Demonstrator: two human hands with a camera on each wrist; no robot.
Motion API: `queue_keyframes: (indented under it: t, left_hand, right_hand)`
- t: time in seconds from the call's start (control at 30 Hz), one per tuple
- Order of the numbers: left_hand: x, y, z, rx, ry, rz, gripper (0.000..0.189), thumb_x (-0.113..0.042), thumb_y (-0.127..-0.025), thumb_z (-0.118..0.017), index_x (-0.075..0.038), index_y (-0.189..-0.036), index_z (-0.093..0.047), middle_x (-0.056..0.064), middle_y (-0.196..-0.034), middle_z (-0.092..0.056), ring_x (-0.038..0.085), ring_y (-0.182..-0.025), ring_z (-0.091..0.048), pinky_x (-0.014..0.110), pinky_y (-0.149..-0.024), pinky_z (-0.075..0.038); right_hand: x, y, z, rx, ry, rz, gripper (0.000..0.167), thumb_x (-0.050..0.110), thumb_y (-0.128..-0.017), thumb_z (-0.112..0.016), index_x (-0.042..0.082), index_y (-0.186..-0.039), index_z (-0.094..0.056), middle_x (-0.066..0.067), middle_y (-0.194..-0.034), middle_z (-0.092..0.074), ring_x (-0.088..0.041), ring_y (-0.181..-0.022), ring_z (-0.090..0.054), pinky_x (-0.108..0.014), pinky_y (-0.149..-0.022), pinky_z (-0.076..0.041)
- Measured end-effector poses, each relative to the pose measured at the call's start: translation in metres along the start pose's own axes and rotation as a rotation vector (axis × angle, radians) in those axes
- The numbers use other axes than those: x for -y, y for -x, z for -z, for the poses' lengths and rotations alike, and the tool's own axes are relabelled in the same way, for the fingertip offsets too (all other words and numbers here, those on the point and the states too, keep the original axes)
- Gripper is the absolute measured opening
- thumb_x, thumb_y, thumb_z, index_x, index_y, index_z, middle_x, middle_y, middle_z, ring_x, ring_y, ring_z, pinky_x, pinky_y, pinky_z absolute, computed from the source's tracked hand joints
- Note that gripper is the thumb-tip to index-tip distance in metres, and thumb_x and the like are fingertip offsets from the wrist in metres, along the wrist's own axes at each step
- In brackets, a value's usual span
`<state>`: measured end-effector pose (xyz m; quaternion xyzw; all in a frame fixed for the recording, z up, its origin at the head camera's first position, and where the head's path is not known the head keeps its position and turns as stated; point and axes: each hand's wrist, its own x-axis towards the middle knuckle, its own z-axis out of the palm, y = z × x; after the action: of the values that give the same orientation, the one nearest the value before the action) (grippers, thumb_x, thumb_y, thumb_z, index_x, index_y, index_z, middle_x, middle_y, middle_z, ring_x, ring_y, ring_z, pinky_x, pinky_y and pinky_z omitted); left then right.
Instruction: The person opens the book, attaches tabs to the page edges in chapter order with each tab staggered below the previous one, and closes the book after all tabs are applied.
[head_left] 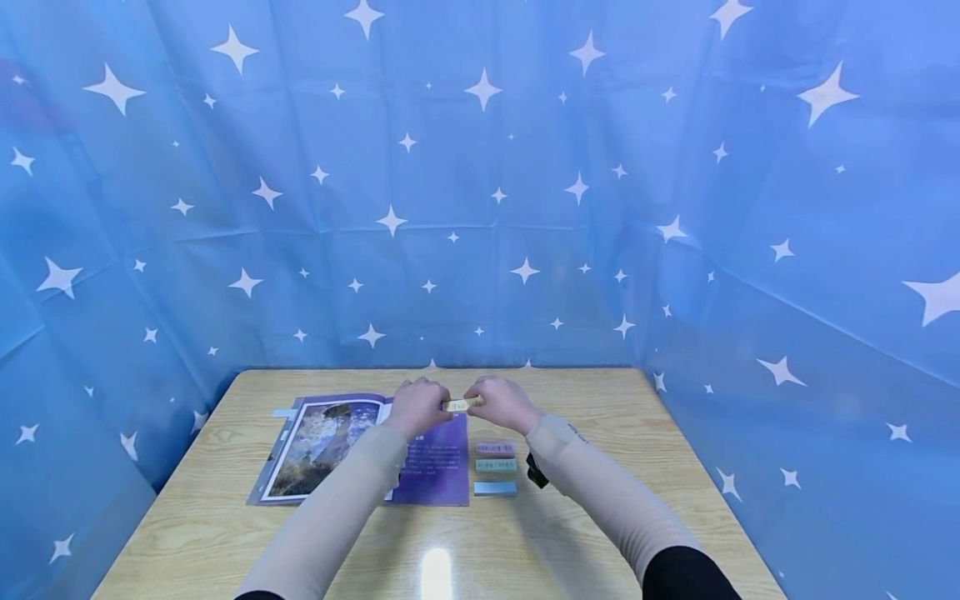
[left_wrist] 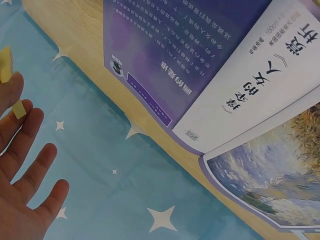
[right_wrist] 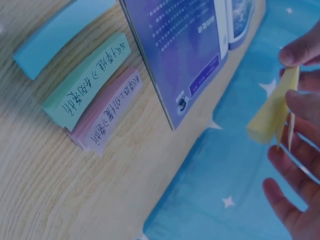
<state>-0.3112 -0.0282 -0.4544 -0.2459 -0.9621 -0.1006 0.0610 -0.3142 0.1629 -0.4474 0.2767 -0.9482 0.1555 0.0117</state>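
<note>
A narrow yellow sticky-note pad [head_left: 459, 406] with handwriting is held up between both hands, above the top edge of an open book [head_left: 442, 471]. My left hand [head_left: 417, 408] pinches its left end between thumb and index finger, the other fingers spread. At the right end, my right hand [head_left: 504, 403] pinches it with the thumb. From the right wrist view, the yellow strips [right_wrist: 267, 115] stand partly apart from one another at their lower ends. The book's left page carries a painting [head_left: 322, 450]; its right page is purple with text.
Right of the book lie a pink sticky-note pad [head_left: 496, 449], a green pad [head_left: 497, 466] and a blue pad [head_left: 495, 488], in a column on the wooden table [head_left: 600, 467]. A pale blue tab [head_left: 283, 412] sticks out from the book's left edge. Star-patterned blue curtains [head_left: 480, 183] surround the table.
</note>
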Motion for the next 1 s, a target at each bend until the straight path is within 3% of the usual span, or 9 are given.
queue_keyframes:
  t: [0.23, 0.73, 1.0]
  left_hand:
    - [0.003, 0.000, -0.004, -0.001, -0.010, 0.010, 0.017, -0.035, -0.078, -0.081, -0.020, -0.079, -0.071, -0.011, -0.068, -0.057, 0.016, -0.075, -0.055, 0.044, -0.079, -0.048]
    - [0.007, 0.004, -0.007, 0.023, -0.007, 0.023, 0.019, -0.036, -0.079, -0.080, -0.019, -0.084, -0.074, -0.010, -0.070, -0.060, 0.016, -0.075, -0.056, 0.045, -0.080, -0.049]
    - [0.013, 0.007, -0.011, 0.032, -0.004, 0.055, 0.018, -0.034, -0.079, -0.080, -0.018, -0.085, -0.075, -0.008, -0.072, -0.063, 0.016, -0.076, -0.057, 0.046, -0.084, -0.048]
  right_hand:
    - [0.003, 0.000, -0.001, -0.015, 0.016, 0.021, 0.020, 0.021, -0.089, -0.071, 0.012, -0.107, -0.075, -0.001, -0.103, -0.069, -0.012, -0.086, -0.065, -0.027, -0.076, -0.054]
    - [0.006, 0.001, -0.001, -0.024, 0.029, 0.032, 0.018, 0.023, -0.089, -0.072, 0.013, -0.103, -0.075, 0.002, -0.100, -0.068, -0.012, -0.088, -0.064, -0.028, -0.077, -0.053]
    - [0.007, 0.001, -0.003, -0.044, 0.038, 0.049, 0.014, 0.020, -0.089, -0.070, 0.012, -0.099, -0.076, 0.000, -0.100, -0.068, -0.018, -0.090, -0.065, -0.030, -0.075, -0.054]
